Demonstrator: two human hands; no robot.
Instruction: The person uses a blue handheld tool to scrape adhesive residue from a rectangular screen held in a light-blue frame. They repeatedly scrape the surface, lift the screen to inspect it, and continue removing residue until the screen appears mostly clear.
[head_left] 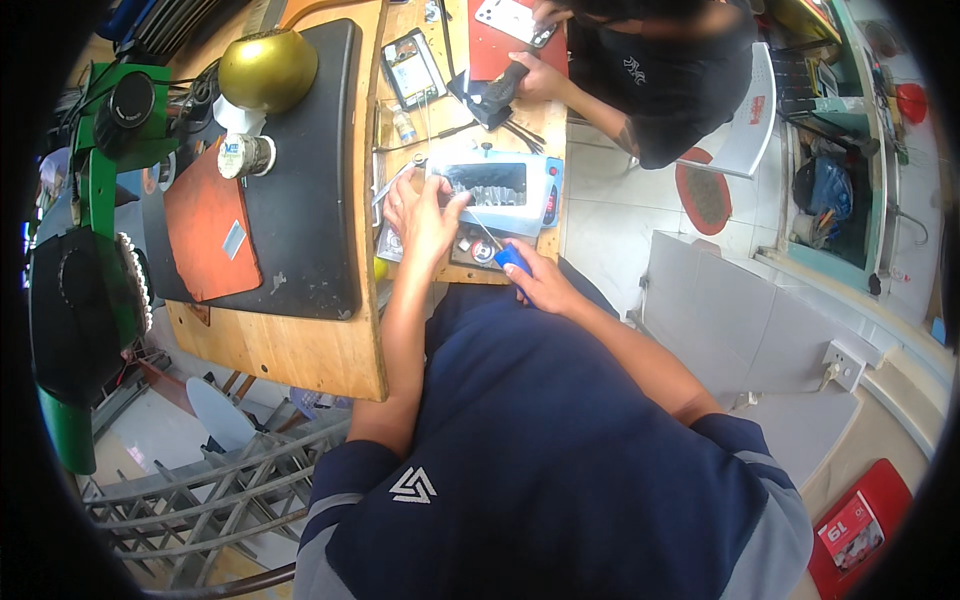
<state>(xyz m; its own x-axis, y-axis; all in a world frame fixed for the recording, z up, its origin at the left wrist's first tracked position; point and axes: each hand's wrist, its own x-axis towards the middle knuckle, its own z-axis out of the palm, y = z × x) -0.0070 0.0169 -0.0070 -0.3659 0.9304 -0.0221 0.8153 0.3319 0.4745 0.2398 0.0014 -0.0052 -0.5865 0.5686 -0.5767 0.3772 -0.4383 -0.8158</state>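
A white and light-blue box-shaped device (540,185) with a small red display sits near the bench's front edge. On its top lies a dark rectangular panel (500,178) with ragged, clear-looking material along its near edge. My left hand (425,215) is at the device's left end, fingers bent and thumb near the panel's corner; whatever the fingertips pinch is too small to make out. In front of the device, my right hand (540,282) grips a blue-handled tool (513,259). Its thin shaft points up and left toward the panel's near edge.
A black mat (310,220) at left bears an orange sheet (205,230), a wire spool (245,156) and a gold round pot (268,72). Across the bench, another person's hand (540,75) holds a dark tool by a white phone (508,18). An opened device (412,68) lies nearby.
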